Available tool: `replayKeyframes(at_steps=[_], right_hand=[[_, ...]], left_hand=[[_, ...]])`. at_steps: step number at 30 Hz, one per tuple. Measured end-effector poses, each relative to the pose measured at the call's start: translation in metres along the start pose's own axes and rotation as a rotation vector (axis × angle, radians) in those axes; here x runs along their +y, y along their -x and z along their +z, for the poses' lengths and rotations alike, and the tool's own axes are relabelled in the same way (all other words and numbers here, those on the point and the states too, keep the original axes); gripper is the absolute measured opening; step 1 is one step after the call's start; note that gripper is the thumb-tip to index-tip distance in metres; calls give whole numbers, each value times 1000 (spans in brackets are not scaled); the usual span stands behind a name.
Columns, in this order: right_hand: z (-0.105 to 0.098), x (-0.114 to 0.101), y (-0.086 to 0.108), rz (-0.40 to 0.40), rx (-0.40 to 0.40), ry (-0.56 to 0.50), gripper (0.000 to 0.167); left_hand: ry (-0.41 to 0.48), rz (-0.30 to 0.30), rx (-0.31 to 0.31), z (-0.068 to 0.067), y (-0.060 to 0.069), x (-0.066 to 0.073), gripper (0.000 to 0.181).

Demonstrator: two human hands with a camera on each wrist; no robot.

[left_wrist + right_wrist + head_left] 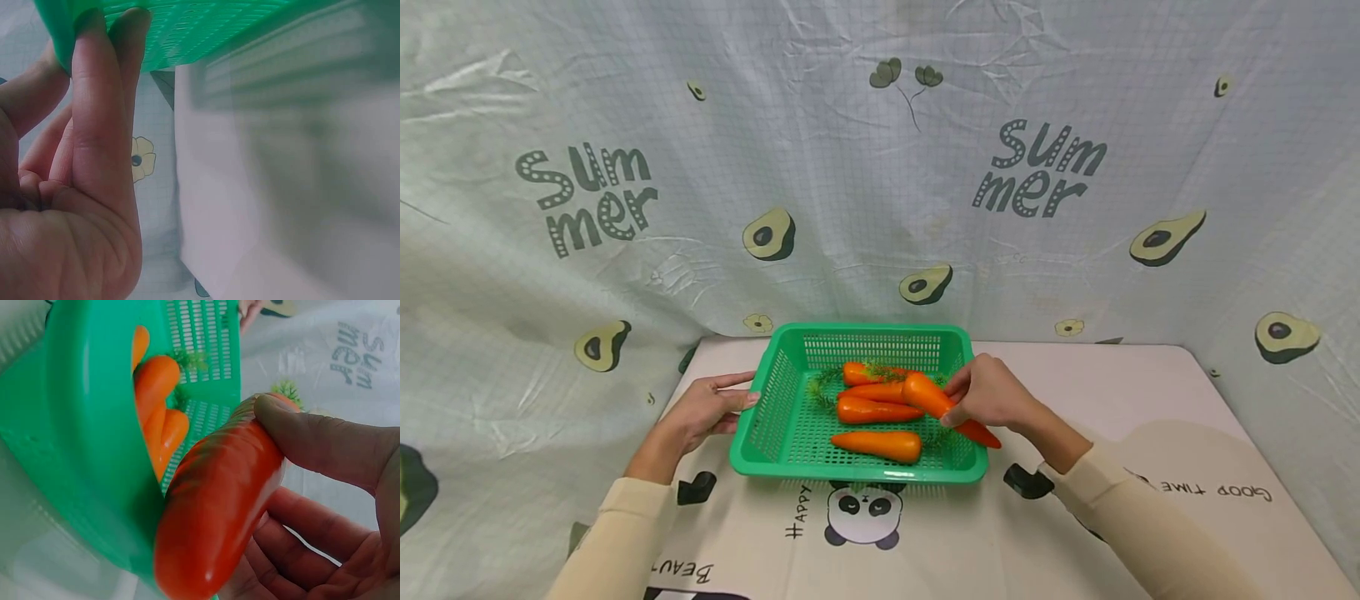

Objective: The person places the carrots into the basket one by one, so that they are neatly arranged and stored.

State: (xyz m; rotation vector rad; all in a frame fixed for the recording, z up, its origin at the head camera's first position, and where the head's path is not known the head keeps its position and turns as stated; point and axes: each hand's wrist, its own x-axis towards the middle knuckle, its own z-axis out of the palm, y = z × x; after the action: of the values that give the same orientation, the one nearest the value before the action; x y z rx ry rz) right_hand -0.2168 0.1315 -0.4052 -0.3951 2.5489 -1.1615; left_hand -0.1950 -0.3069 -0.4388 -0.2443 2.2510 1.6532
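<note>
A green plastic basket (857, 477) with slotted walls stands in the middle of the head view. My left hand (703, 408) grips its left rim, thumb on the rim and fingers underneath in the left wrist view (94, 156). In my right hand (988, 392) is an orange carrot (928, 395), pinched between thumb and fingers. It slants over the basket's right side, its reddish narrow end (200, 550) out past the rim. Several other carrots (880, 446) lie inside the basket, some with green feathery tops (823, 387).
Under the basket is a pale table (1120, 392) with a printed panda (863, 512) and lettering. A light curtain (850, 167) with avocado prints hangs behind the table and along its sides. The basket's shadow (300, 125) falls on the tabletop.
</note>
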Motion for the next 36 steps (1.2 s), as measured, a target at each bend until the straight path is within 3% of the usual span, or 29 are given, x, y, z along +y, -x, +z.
replayKeyframes(at_steps=[7,14,24,36], right_hand=[[12,-10,-6,-22,-59,-13,35],[26,-17,-12,-81,-104,36,32],[48,-22,-17,-105,-152,106,32],[50,-33,-21,-75,-243,133,29]], left_hand=[[2,-3,-2,0,0,0,68],[15,-11,1,0,-1,1,68],[20,-10,-7,-1,1,2,68],[-3,-1,-4,0,1,0,69]])
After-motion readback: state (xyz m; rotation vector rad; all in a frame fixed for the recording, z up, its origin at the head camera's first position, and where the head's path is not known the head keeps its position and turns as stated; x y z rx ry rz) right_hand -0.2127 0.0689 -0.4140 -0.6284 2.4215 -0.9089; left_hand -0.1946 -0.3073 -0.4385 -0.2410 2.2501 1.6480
